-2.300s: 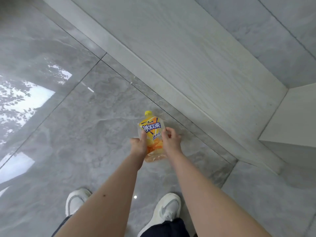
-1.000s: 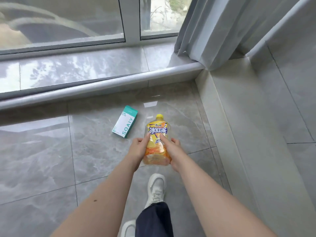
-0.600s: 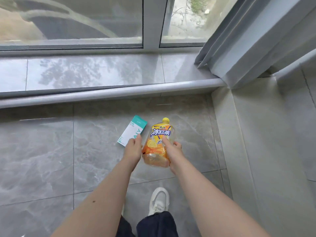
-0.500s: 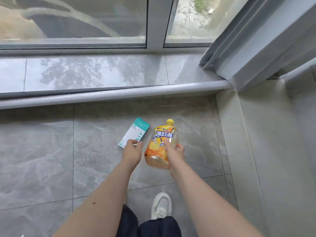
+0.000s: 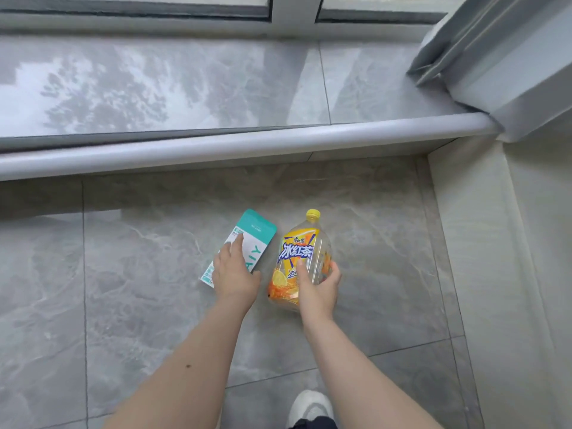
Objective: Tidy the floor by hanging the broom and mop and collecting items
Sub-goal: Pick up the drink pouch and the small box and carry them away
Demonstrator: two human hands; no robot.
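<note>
Glossy grey marble-look floor tiles [image 5: 139, 305] run to a raised sill [image 5: 216, 147] at the far side, under a window frame [image 5: 294, 7]; a grey curtain [image 5: 495, 51] hangs at the far right; a white shoe [image 5: 309, 407] shows at the near edge. The teal-and-white box [image 5: 257, 239] lies flat on the floor; the left hand [image 5: 233, 274] rests on it, fingers spread and straight. Just right of it the right hand [image 5: 318, 289] grips the clear bottle [image 5: 301, 252] with its yellow cap and orange label.
</note>
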